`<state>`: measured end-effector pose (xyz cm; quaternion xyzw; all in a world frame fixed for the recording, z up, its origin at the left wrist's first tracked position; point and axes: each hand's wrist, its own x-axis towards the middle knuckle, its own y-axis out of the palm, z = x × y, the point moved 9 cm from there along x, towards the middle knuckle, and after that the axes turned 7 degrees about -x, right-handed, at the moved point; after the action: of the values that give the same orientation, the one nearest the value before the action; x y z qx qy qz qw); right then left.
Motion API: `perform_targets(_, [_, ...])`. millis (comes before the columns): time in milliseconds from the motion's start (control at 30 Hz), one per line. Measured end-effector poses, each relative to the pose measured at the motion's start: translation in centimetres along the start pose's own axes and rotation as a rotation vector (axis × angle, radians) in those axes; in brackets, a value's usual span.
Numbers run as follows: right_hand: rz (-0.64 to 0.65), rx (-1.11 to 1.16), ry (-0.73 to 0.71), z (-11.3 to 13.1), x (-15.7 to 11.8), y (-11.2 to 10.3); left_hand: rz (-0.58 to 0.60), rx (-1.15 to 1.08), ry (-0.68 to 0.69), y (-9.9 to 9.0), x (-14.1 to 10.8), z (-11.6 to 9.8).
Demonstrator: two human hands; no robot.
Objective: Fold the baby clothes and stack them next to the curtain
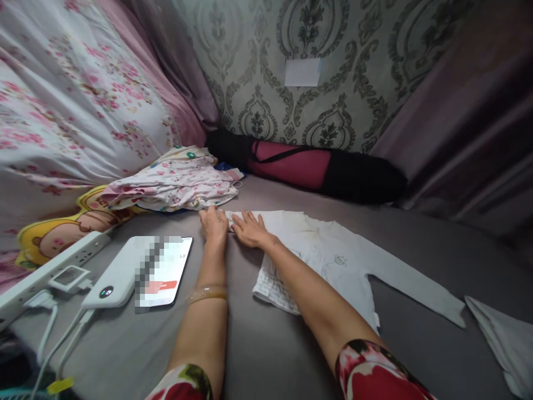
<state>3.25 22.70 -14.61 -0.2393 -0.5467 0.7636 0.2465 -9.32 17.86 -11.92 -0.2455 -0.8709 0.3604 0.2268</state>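
Note:
A white long-sleeved shirt with small dark prints lies spread on the grey bed sheet. One sleeve stretches out to the right, and a yellowish stain marks the upper part near the neckline. At the end of the other sleeve, my left hand is closed with its fingers curled on the cuff. Just right of it, my right hand rests flat on that sleeve, fingers spread. My right forearm covers part of the shirt's body.
At left lie a phone, a white power bank with cables, and a power strip. Behind are a pile of patterned clothes and a long black-and-pink bag along the wall. A folded light cloth lies far right.

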Motion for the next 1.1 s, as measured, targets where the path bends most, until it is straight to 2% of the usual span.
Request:
perform_targets(67, [-0.074,0.018,0.058,-2.0,-0.5,-2.0,-0.06,0.013,0.084,-0.4,-0.1,-1.4])
perform_targets(100, [-0.148,-0.004,0.118,-3.5,-1.0,-3.2,-0.036,0.013,0.17,0.1,-0.2,-2.5])
perform_targets(167, [-0.284,-0.089,0.262,-6.7,-2.5,-4.9,0.11,0.016,0.37,2.3,-1.1,-5.1])
perform_targets(200, [-0.307,-0.123,0.326,-8.2,-3.3,-5.1,0.204,0.029,0.447,3.8,-1.8,-6.1])
perform_targets(300, [-0.224,-0.145,0.424,-11.5,-4.6,-3.4,0.453,0.13,0.51,7.8,-4.1,-7.1])
perform_targets(400, [-0.121,-0.044,0.415,-12.7,-4.9,-1.9,0.562,0.214,0.509,9.7,-5.7,-6.8])
perform_targets(500, [-0.135,0.141,0.396,-13.3,-5.9,-3.1,0.54,0.234,0.538,9.6,-6.1,-6.7])
perform_targets(567, [-0.227,0.251,0.374,-13.9,-8.2,-5.2,0.506,0.222,0.565,9.1,-6.0,-6.7])
perform_targets(667, [-0.41,0.395,0.398,-15.9,-14.8,-7.8,0.406,0.163,0.6,8.0,-5.8,-7.1])
perform_targets(733, [-0.489,0.502,0.484,-17.8,-20.5,-8.1,0.309,0.113,0.605,6.9,-5.7,-7.4])
perform_targets(833, [-0.522,0.617,0.661,-20.1,-28.7,-6.6,0.19,0.079,0.609,5.4,-6.3,-8.1])
perform_targets(933, [-0.465,0.638,0.824,-21.0,-34.7,-4.1,0.159,0.115,0.617,4.5,-7.2,-8.9])
perform_targets(1000, [-0.359,0.602,0.85,-20.4,-36.6,-2.5,0.209,0.149,0.607,4.4,-7.9,-9.2])
perform_targets(1100, [-0.213,0.429,0.804,-18.2,-37.4,-1.4,0.368,0.176,0.53,4.4,-8.7,-8.4])
